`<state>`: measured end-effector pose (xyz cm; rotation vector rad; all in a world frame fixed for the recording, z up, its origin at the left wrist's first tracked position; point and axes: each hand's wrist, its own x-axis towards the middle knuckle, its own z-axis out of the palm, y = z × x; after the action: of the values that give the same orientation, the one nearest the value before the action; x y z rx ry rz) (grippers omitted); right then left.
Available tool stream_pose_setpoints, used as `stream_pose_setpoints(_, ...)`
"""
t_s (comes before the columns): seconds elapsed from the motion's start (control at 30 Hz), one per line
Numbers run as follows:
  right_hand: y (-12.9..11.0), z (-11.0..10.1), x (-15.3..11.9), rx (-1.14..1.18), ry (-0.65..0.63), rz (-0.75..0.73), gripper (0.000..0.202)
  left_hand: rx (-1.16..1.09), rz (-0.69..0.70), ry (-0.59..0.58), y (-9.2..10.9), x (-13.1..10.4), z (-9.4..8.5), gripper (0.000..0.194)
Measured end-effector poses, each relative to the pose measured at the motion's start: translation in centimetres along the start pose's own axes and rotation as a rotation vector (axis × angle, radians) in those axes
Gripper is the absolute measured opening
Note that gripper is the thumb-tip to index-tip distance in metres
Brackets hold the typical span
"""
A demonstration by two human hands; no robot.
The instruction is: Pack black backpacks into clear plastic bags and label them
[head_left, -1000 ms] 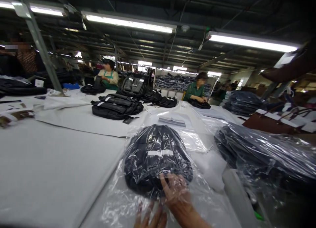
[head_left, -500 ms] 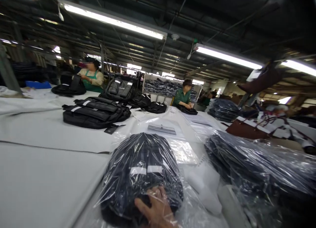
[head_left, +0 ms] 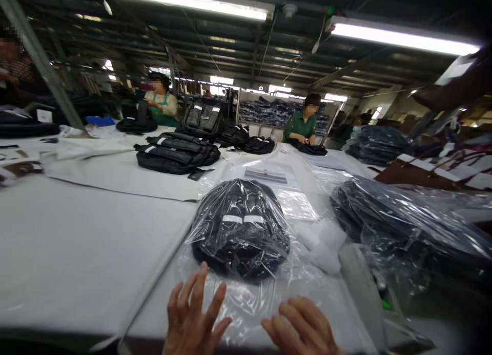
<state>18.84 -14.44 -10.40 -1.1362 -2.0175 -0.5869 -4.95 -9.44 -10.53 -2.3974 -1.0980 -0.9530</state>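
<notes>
A black backpack with two pale strips lies inside a clear plastic bag in front of me. The bag's loose end spreads toward me over the table. My left hand is open with its fingers spread, just below the backpack's near left edge. To the right, my right hand is over the loose plastic, fingers bent and partly apart. I see nothing held in it, though its palm is hidden.
Bagged dark goods are heaped on the right. Black bags lie farther back on the white table. A brown bag stands behind the heap. Two people in green work across the table; another person is at far left.
The hand that lay on the wrapped backpack is off it. Both my hands now show nearer me, over the loose plastic. The view has shifted, and the backpack appears higher and farther away.
</notes>
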Motion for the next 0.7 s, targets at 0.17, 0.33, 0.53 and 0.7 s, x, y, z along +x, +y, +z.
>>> stream_pose_setpoints(0.17, 3.0, -0.8, 2.5, -0.294, -0.037, 0.150, 0.031, 0.159, 0.120, -0.086, -2.2, 2.4, 3.2, 0.065)
stream_pose_setpoints(0.33, 3.8, 1.9, -0.3, -0.173, -0.106, -0.048, 0.026, 0.227, 0.321, -0.158, -6.2, 2.4, 3.2, 0.043)
stream_pose_setpoints(0.53, 4.1, -0.5, 1.8, 0.062, -0.056, -0.005, 0.021, 0.064, 0.569, -0.231, -7.8, 2.1, 1.7, 0.032)
stream_pose_setpoints(0.7, 6.8, 3.0, 7.0, 0.134, -0.220, -0.133, 0.040, 0.087, 0.558, -0.356, -7.0, 1.1, 1.8, 0.031)
